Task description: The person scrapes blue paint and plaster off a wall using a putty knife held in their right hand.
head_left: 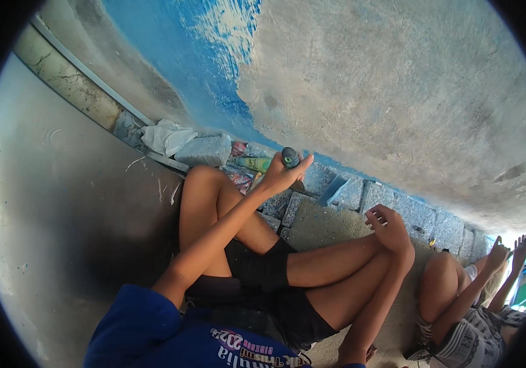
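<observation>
My left hand [284, 172] grips a dark handle [288, 156] with a green end, held upright above the pavers beside the wall; the tool's lower part is mostly hidden. My right hand [387, 226] hangs over my right knee with its fingers loosely bent and apart, holding nothing. A blue angled piece [334, 188] lies at the foot of the wall between my hands. Behind my left hand are a green plastic bottle [253, 164] and crumpled wrappers [238, 179].
The wall [385, 92] is grey with blue paint at left. A curved metal surface [60, 202] fills the left side. A pale rag [165, 136] and grey block [201, 149] lie on the pavers [376, 197]. Another person [444, 282] sits at right, hands raised toward the wall.
</observation>
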`<state>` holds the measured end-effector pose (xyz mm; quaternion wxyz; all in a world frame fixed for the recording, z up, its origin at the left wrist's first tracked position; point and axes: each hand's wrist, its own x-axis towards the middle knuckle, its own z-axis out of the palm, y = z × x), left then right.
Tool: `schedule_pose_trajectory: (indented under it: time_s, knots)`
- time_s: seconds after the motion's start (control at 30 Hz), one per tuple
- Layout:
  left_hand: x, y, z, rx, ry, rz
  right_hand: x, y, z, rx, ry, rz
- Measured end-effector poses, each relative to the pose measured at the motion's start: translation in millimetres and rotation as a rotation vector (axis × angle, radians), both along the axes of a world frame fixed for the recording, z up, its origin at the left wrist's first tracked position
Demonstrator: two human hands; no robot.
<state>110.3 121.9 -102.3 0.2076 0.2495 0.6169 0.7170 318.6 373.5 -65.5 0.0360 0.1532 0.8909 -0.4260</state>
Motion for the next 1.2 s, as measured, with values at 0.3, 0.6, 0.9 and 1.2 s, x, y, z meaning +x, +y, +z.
schedule_pose_trajectory:
  time_s: [0.3,0.6,0.9,1.2]
  knots:
    - [26.1,4.1,-33.2,-0.343,0.205,-0.064,-2.1,-0.4,0.2,0.012,-0.021,-0.008]
    - [36.2,-25.0,26.8,-0.467,0.543,0.050,1.4,-1.5,2.9,0.031,0.006,-0.007]
    - [74.7,-58.4,35.3,-0.815,0.612,0.154,1.5,-5.0,5.1,0.039,0.044,0.013]
    - [84.5,-62.6,17.0,-0.877,0.553,0.124,2.4,-5.6,8.4,0.025,0.041,-0.007]
